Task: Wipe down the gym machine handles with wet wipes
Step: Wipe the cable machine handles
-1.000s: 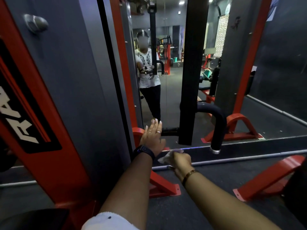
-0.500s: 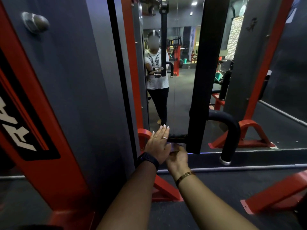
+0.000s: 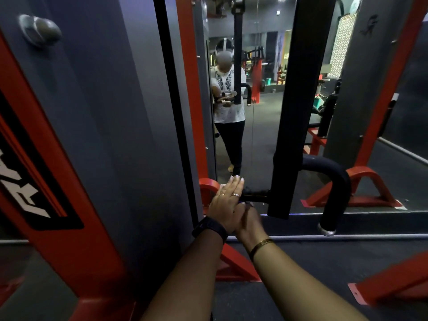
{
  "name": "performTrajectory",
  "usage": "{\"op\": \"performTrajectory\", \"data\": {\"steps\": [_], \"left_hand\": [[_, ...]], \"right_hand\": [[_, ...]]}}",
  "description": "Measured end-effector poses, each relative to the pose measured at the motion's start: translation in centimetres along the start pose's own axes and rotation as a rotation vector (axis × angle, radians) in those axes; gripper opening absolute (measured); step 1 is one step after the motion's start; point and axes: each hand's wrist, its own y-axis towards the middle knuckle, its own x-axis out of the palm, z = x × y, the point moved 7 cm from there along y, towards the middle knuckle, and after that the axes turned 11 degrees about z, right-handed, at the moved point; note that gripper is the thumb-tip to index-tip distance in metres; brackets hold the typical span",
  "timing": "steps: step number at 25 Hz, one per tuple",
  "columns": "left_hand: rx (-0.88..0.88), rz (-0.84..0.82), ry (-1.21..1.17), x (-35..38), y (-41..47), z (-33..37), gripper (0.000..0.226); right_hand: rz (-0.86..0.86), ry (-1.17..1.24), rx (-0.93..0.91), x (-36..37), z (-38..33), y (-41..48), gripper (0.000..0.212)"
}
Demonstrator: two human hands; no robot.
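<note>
we face the tall red-and-grey steel machine frame (image 3: 97, 158) and its black upright post (image 3: 294, 112). in the last second both hands have closed on the short black horizontal handle bar (image 3: 256, 196). our left hand (image 3: 228, 201) lies flat, fingers straight and together. our right hand (image 3: 249, 220) is tucked beneath it, so we cannot tell its grip. the white wet wipe is now hidden there, and wiping seems to be starting.

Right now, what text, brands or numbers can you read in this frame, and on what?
"A", white, after a letter cut off by the picture's edge: on the black label of the red machine frame.
Yellow sign far back: too small to read.
Figure emblem on the grey column: a drawing, no letters legible.
</note>
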Motion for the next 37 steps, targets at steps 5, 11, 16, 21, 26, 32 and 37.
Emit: {"op": "performTrajectory", "data": {"steps": [5,11,16,21,26,32,37], "left_hand": [[0.020,-0.020,0.013,-0.1,-0.1,-0.3,0.081],[-0.062,-0.029,-0.064,0.2,0.3,-0.4,0.075],[0.006,0.046,0.074,-0.3,-0.1,-0.3,0.077],[0.007,0.046,0.112,-0.9,-0.3,0.2,0.074],[0.053,0.039,0.090,-0.6,-0.5,0.0,0.072],[0.061,0.075,0.149,-1.0,-0.4,0.1,0.067],[0.032,0.060,0.140,-0.7,-0.4,-0.1,0.067]], "right_hand": [[-0.004,0.002,0.065,0.4,1.0,-1.2,0.035],[-0.063,0.058,0.093,1.3,0.5,-0.7,0.034],[-0.137,0.199,0.091,1.9,0.3,-0.4,0.049],[0.147,-0.210,-0.179,-0.5,-0.9,4.1,0.042],[-0.041,0.113,0.081,1.9,-0.5,1.6,0.059],[-0.024,-0.142,0.013,0.4,0.7,5.3,0.073],[0.020,0.181,0.128,1.6,-0.8,1.5,0.050]]}}
